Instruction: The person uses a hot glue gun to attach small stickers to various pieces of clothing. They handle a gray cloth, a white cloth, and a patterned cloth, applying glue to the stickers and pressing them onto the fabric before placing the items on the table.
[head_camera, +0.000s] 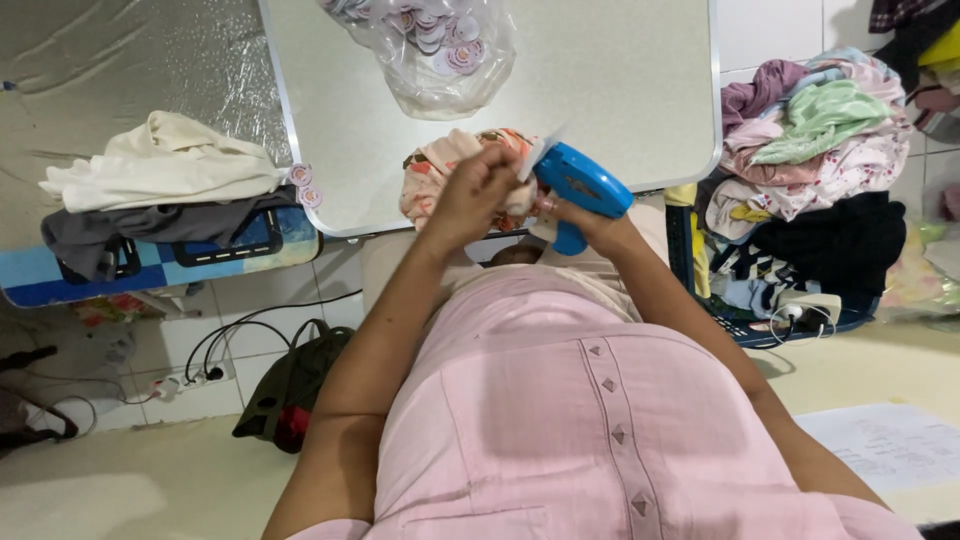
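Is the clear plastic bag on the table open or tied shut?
Cannot tell. The clear plastic bag lies slumped on the table holding round tags, but its mouth is cut off by the frame's top edge.

We see both of our forearms rising from the lower part of the frame and meeting just above the centre. Our left arm climbs from the lower left, bare to the elbow, its wrist bent slightly inward. Our left hand is curled, knuckles toward us, fingers bunched and pinching closed. Our right arm comes up from the lower right along a steeper diagonal, bare as well. Our right hand sits just right of the left one, nearly touching it, fingers wrapped tight in a closed grip, mostly hidden from above.
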